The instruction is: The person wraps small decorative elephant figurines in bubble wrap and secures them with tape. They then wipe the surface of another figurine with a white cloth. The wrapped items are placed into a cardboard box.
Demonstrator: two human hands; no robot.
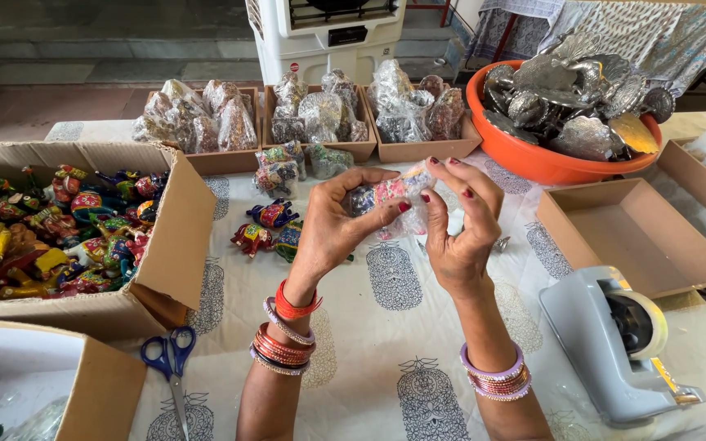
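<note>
Both hands are raised together over the printed tablecloth (pixel 386 327), pinching one small painted figurine in a clear plastic wrap (pixel 387 194) between them. The left hand (pixel 338 222) grips it from its side with thumb and curled fingers closed on the wrap, and the right hand (pixel 461 219) holds the other end, fingertips pressed to the plastic and thumb beneath. Just beyond the left hand a few loose painted elephant figurines (pixel 270 226) lie on the cloth, and further out on that side an open cardboard box (pixel 175 237) is heaped with more of them. Near the left wrist, towards the person, blue-handled scissors (pixel 170 359) lie flat. Beyond both hands stands a row of shallow cardboard trays (pixel 418 149) full of wrapped figurines. Beyond the right hand sits an orange bowl (pixel 525 159) piled with silver-coloured metal pieces; out to the right of that hand is an empty cardboard tray (pixel 639 245), and nearer the right forearm a grey tape dispenser (pixel 606 343)
</note>
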